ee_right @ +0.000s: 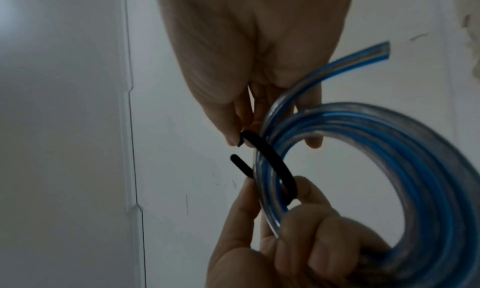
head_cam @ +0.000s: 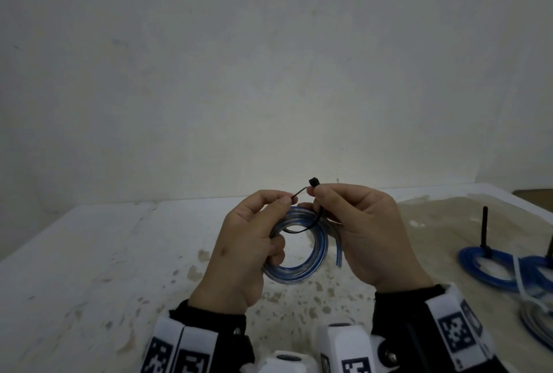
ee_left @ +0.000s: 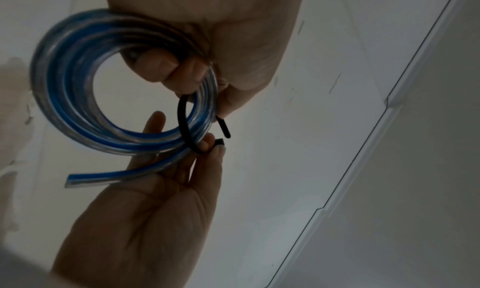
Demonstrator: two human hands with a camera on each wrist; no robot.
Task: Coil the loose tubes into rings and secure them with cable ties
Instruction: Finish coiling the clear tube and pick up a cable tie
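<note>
- Left hand point(head_cam: 239, 253) curled round the coiled tube point(head_cam: 294, 248), thumb and forefinger pinching the tail of the black cable tie point(head_cam: 302, 220).
- Right hand point(head_cam: 359, 232) pinching the tie's head end.
- Coil held above the table point(head_cam: 89, 253), mid-scene, ring face toward the camera, loose tube end hanging down at right.
- Tie wraps over the coil's top, both ends pointing up, not yet joined.
- Next: feed tail squarely into head, keep turns bunched, pull snug.
- Tied coils point(head_cam: 490, 265) lying far right.
</note>
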